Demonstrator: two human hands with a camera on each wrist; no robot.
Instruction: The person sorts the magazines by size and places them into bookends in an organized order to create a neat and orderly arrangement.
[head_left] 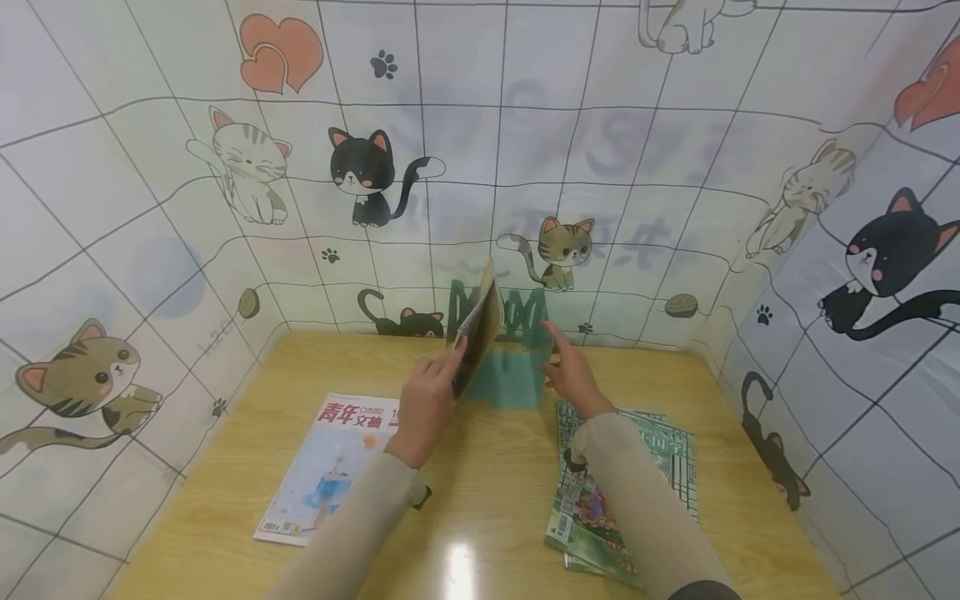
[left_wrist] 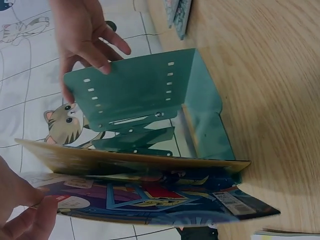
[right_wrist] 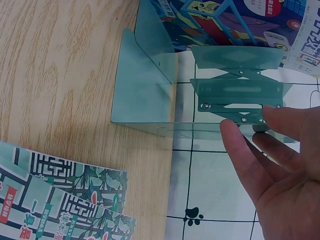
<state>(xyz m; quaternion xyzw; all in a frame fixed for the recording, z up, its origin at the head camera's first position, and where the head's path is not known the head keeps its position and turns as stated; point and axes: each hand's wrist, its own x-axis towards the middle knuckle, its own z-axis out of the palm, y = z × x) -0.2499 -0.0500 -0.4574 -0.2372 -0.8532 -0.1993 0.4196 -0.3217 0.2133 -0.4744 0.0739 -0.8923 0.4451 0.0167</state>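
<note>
My left hand (head_left: 427, 404) grips a dark blue illustrated magazine (left_wrist: 160, 197) by its edge, thumb and fingers on either side. It is held upright and tilted at the left end of a green metal expanding bookend (head_left: 506, 379). Another yellowish cover or sheet (left_wrist: 125, 159) runs beside it; whether it is a separate magazine I cannot tell. At the bookend's opposite end, my right hand (right_wrist: 280, 175) touches the upright panel (left_wrist: 135, 82) with extended fingertips. Crossed linkage bars (right_wrist: 240, 95) join the bookend's two ends.
A white-covered magazine (head_left: 330, 475) lies flat at the left of the wooden table (head_left: 495, 492). Overlapping green magazines (head_left: 600, 508) lie at the right, under my forearm. A cat-printed wall covering (head_left: 465, 150) rises behind the bookend and at both sides.
</note>
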